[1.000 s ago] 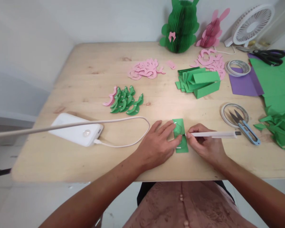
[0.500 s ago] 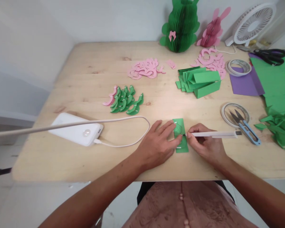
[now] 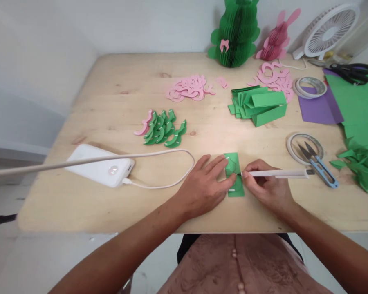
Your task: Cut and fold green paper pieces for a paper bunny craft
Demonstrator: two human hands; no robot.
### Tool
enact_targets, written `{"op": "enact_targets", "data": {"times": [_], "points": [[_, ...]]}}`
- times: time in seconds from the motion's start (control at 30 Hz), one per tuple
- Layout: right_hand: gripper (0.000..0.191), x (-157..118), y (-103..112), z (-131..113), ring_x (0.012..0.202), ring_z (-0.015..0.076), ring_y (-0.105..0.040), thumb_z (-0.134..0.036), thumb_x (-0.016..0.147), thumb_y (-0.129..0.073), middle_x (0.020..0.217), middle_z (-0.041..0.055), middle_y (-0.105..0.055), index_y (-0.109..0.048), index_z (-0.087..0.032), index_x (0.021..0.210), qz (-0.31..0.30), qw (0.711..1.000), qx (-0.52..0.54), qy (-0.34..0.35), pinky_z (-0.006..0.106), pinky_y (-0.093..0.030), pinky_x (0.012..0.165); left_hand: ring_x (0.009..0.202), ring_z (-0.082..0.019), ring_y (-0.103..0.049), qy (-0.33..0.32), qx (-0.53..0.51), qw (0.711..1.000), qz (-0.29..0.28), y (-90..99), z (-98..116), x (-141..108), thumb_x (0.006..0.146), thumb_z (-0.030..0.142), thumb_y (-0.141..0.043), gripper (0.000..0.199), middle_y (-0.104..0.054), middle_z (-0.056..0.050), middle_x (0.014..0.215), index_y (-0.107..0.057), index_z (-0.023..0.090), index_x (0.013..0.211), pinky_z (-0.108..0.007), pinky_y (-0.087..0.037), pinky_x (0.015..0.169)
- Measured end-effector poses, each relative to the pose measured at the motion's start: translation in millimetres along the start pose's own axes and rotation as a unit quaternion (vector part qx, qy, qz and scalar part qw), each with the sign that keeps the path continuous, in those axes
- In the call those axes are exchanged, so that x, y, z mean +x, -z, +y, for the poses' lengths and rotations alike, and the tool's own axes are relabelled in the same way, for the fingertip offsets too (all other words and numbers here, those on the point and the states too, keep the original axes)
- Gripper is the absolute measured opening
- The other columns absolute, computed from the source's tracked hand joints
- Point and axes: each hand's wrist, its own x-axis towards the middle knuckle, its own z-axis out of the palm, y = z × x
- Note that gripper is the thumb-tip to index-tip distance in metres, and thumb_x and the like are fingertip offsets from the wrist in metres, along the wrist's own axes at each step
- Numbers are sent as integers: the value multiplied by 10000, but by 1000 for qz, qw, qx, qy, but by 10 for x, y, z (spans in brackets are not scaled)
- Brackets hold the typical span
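My left hand (image 3: 204, 185) lies spread on the table, its fingertips pressing on a small green paper strip (image 3: 239, 188). On that strip sits a green curved cutout (image 3: 231, 164), partly covered by my fingers, with a drawn line beside it. My right hand (image 3: 265, 185) grips a white pen (image 3: 279, 173), whose dark tip touches the strip near its right edge, close to my left fingertips. Beyond my left hand lies a pile of green curved cutouts (image 3: 162, 128) with small white marks, and a pink cutout (image 3: 146, 123) at its side.
A white power bank (image 3: 95, 165) with a cable (image 3: 159, 154) is at left. Folded green papers (image 3: 260, 104), pink cutouts (image 3: 188, 87), blue snips (image 3: 322, 167) and tape rolls (image 3: 311, 87) lie around. Behind stand a green honeycomb paper figure (image 3: 236, 36), a pink one (image 3: 274, 43) and a fan (image 3: 329, 32).
The view has shifted very slightly, so everything sits a little to the right. My left hand still holds the strip down, and the pen tip remains at nearly the same spot on it.
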Motion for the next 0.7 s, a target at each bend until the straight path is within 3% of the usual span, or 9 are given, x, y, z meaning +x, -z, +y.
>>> {"op": "enact_targets", "data": {"times": [0.7], "points": [[116, -8, -2, 5, 418, 77, -445, -216, 810, -525, 520, -40, -536, -542, -191, 698, 0, 1000, 2, -3, 197, -337, 411, 1278, -288, -453, 2, 0, 1000, 1, -3, 3, 1, 871, 198, -476, 303, -540, -174, 1271, -572, 201, 1158, -504, -348, 1037]]}}
